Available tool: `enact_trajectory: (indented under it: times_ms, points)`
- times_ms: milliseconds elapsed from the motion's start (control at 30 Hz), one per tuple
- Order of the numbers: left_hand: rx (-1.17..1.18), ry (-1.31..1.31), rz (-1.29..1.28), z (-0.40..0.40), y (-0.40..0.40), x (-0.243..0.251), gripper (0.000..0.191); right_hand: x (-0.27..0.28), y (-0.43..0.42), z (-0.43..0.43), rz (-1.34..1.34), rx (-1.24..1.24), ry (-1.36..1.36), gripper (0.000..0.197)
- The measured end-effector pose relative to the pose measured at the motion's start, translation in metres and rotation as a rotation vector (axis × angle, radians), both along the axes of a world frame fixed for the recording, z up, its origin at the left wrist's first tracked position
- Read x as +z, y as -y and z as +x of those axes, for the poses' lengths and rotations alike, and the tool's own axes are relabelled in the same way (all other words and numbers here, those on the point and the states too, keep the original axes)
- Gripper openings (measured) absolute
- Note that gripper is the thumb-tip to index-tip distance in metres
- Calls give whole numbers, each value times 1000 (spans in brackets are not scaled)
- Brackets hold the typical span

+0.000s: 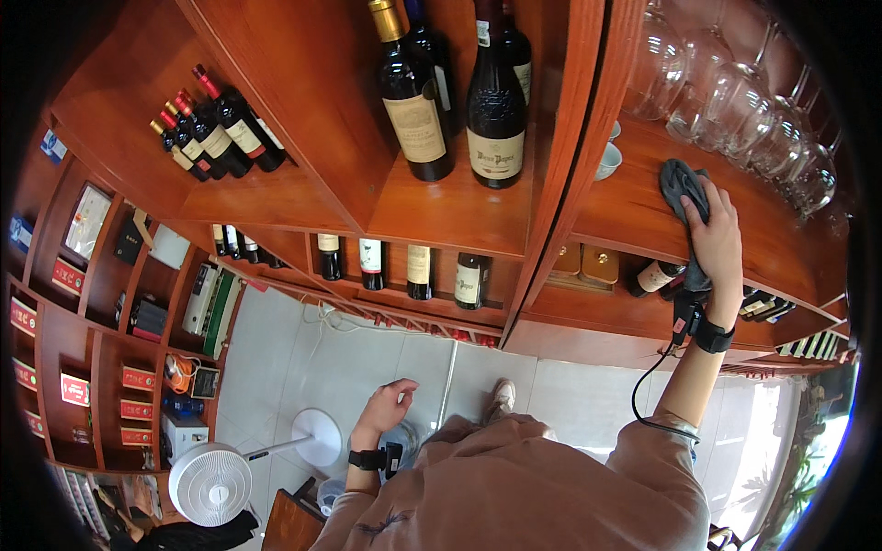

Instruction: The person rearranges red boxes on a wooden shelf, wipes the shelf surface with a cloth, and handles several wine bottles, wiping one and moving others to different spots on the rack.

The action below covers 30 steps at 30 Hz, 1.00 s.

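My right hand point(715, 231) grips a dark grey cloth point(682, 184) and presses it on a reddish wooden shelf point(634, 206). Part of the cloth hangs over the shelf's front edge, beneath my wrist. Upside-down stemmed wine glasses point(737, 103) hang above and behind this shelf. Two small pale cups point(609, 162) stand at its left end, beside the upright divider. My left hand point(387, 406) hangs low over the floor, away from the shelves, with nothing in it and its fingers slightly curled. Both wrists wear black straps, and a cable runs from the right one.
Wine bottles point(496, 117) stand in the compartment left of the divider, others point(217, 127) farther left. More bottles point(654, 277) lie beneath the cloth's shelf, near wooden boxes point(599, 263). A white fan point(210, 484), a wooden chair point(293, 522) and a large clear plastic bottle point(400, 444) stand near my left side.
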<state>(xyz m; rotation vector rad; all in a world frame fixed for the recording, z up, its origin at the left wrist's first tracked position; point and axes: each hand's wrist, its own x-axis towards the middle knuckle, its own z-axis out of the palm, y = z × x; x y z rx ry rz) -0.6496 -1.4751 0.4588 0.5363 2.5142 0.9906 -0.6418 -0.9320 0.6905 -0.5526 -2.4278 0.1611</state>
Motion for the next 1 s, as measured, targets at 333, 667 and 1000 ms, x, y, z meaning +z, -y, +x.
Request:
enact_trajectory:
  times_ms: [333, 667, 1000]
  points:
    - [-11, 126, -8, -11, 34, -6, 25, 5, 25, 0, -41, -57, 12, 39]
    - [-396, 353, 19, -73, 81, -6, 26, -12, 38, 15, -28, -141, -29, 44]
    - [-603, 803, 65, -71, 167, -6, 43, -45, -36, 20, 14, -418, 82, 57]
